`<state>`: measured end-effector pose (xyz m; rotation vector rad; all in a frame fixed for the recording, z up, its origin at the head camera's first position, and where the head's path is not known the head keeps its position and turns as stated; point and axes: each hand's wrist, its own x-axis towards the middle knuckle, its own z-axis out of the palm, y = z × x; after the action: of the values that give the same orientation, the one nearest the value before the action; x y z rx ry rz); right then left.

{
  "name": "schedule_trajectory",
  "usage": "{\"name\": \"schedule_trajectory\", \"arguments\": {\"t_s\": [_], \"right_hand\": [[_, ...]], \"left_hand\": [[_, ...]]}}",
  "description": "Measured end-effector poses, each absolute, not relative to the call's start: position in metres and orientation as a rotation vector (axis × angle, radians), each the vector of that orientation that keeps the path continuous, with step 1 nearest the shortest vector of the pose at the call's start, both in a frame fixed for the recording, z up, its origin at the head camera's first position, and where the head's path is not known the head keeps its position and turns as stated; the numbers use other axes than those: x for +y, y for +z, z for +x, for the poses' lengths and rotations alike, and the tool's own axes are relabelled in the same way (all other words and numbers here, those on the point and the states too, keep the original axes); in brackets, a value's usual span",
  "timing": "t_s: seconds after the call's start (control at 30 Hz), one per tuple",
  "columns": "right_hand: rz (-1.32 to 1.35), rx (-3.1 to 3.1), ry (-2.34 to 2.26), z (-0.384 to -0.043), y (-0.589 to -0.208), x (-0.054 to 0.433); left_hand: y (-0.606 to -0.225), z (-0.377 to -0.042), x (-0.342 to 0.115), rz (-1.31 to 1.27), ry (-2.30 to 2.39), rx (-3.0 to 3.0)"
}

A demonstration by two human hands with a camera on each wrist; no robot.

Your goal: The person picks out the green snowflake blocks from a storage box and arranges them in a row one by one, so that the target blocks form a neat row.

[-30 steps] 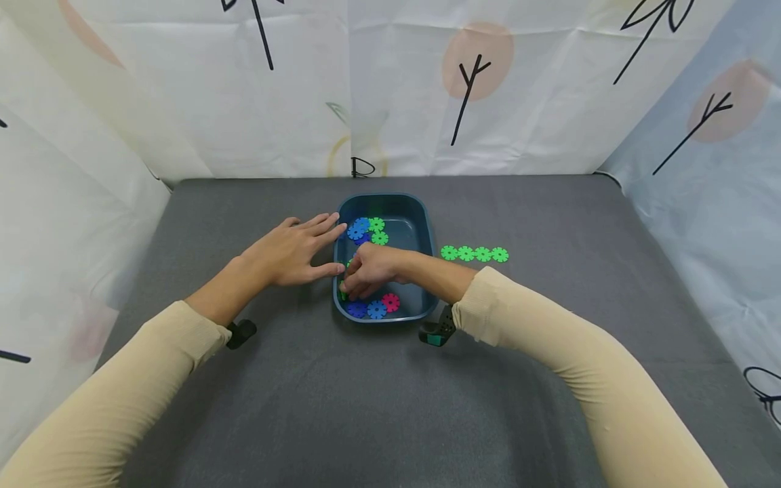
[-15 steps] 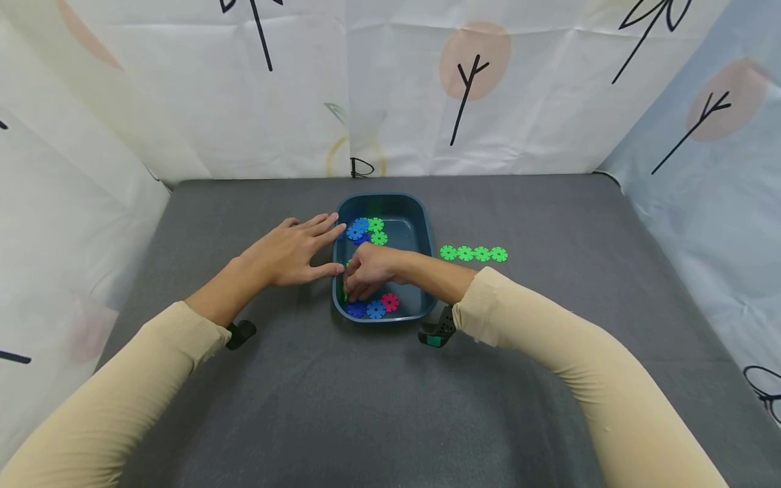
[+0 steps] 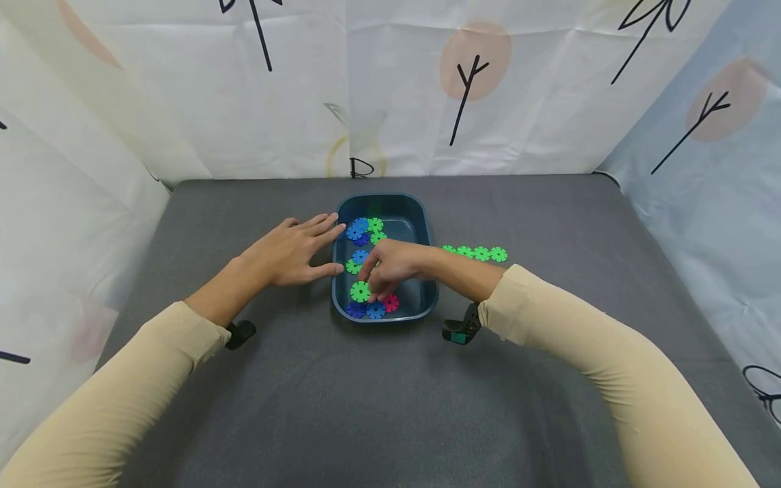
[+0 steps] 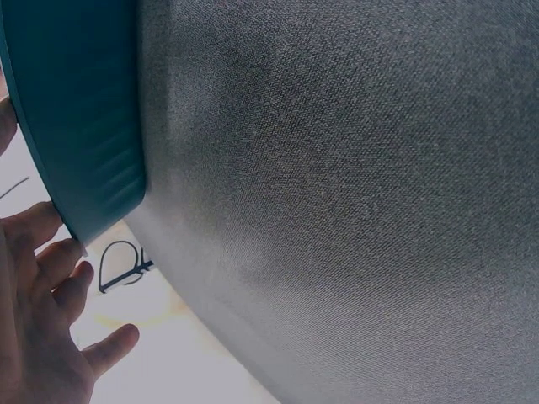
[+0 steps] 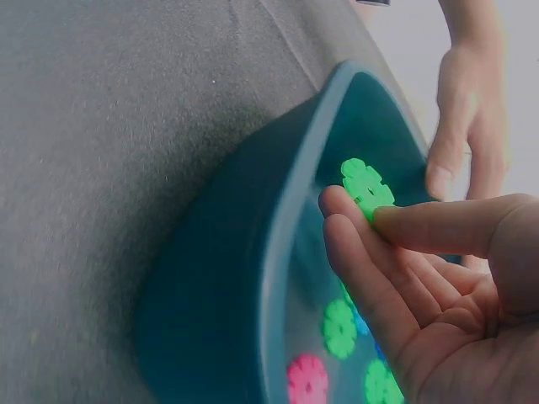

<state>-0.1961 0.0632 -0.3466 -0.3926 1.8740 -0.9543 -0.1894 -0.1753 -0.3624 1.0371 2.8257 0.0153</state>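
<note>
Between the thumb and fingertips of my right hand (image 3: 395,264) is a green snowflake disc (image 3: 360,291), pinched near its edge. The right wrist view shows this disc (image 5: 367,185) held above the floor of the dark teal tub (image 3: 390,320). My left hand (image 3: 293,253) lies with fingers spread at the tub's left side, its fingertips touching the rim. Inside the tub, blue discs (image 3: 355,232) and green discs (image 3: 375,224) sit toward the back, with a pink-red disc (image 3: 390,302) and a dark blue disc (image 3: 356,310) near the front. My right hand hides part of the contents.
Right of the tub, several green discs (image 3: 482,253) lie in a row on the grey cloth-covered table (image 3: 390,400). My right forearm hangs close in front of that row. A white printed cloth (image 3: 403,88) stands behind the table.
My right hand has lifted from the tub's left wall and shifted slightly right, with a green disc now visible in its fingertips. The left hand has stayed put.
</note>
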Motion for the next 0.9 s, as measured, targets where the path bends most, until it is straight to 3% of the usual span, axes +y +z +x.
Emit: {"name": "schedule_trajectory", "arguments": {"t_s": [0.47,0.9], "right_hand": [[-0.323,2.02,-0.981,-0.206,-0.309,0.141],[-0.231,2.248,-1.085,-0.211,-0.303,0.222]], "left_hand": [[-0.363,-0.189,-0.174,1.01,0.009,2.824],[-0.361,-0.187,-0.172,0.996,-0.01,2.806]]}}
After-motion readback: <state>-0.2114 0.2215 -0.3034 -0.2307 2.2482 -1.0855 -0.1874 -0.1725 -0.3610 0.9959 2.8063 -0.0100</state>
